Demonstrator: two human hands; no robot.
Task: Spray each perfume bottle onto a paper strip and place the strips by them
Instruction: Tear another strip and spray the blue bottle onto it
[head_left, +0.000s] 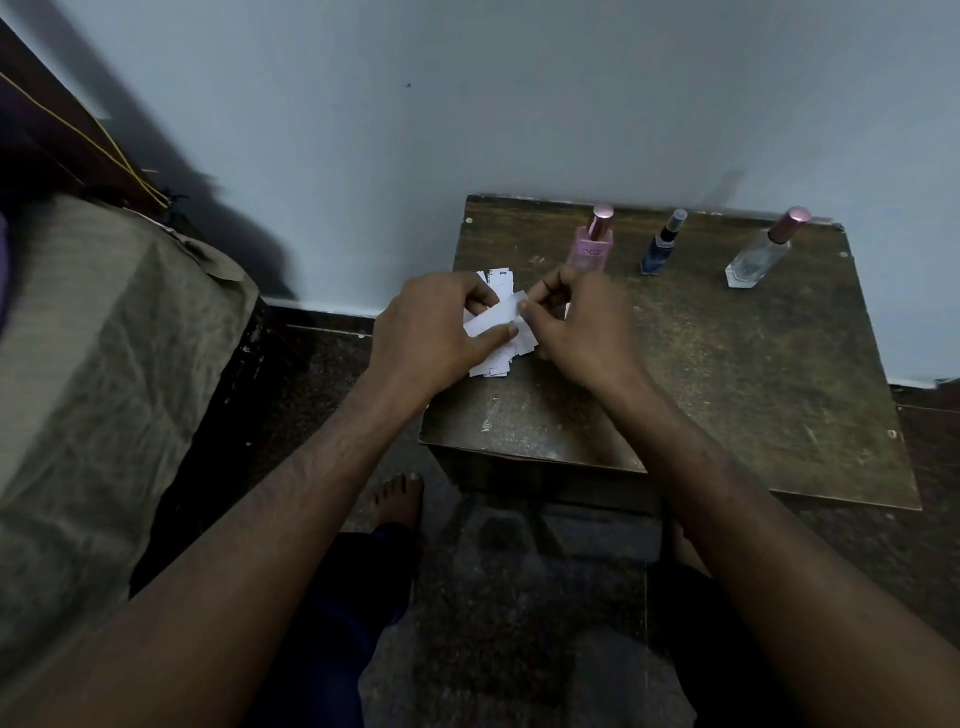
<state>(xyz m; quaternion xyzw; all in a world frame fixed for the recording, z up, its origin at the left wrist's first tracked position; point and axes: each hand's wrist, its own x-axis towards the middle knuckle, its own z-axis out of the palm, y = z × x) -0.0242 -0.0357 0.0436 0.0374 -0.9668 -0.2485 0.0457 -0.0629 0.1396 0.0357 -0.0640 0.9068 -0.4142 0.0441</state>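
Note:
Three perfume bottles stand in a row at the back of a worn wooden table (727, 374): a pink bottle (592, 244) with a pink cap, a small dark blue bottle (661, 247), and a clear bottle (761, 254) with a pink cap. A pile of white paper strips (498, 358) lies at the table's left edge. My left hand (431, 332) holds one white strip (496, 318) above the pile, thumb on top. My right hand (582, 322) pinches the same strip's right end with thumb and forefinger.
A pale wall rises right behind the table. A bed or mattress under an olive sheet (104, 364) fills the left side. My bare foot (397, 501) rests on the dark floor below the table's front left corner.

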